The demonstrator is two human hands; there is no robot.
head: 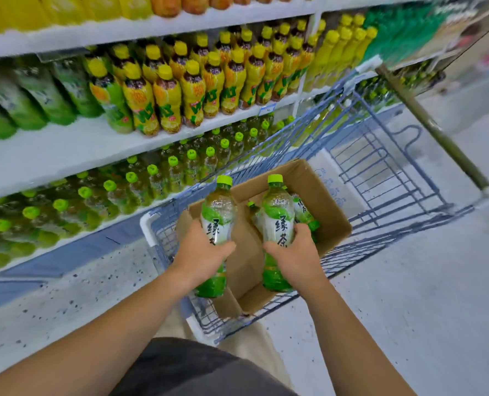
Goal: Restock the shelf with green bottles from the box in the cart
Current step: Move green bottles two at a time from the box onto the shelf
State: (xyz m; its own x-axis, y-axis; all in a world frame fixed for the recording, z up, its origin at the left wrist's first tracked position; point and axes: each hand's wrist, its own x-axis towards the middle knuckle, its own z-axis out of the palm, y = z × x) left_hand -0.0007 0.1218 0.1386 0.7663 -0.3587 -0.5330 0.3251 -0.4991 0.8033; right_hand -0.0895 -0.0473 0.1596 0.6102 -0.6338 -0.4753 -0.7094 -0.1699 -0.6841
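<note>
Two bare arms reach from the bottom edge up toward the middle of the frame. The left forearm (103,330) runs long and nearly straight from the lower left corner to a wrist just left of centre. The left hand (201,252), its back to the camera, grips the left bottle (218,212) low on its body, with the thumb across the front and the fingers up the bottle's left side. The right forearm (340,327) climbs more steeply from the lower right. The right hand (297,252) wraps the right bottle (277,217), thumb at the front and fingers curled round its right side. The hands sit level, side by side, not touching.
</note>
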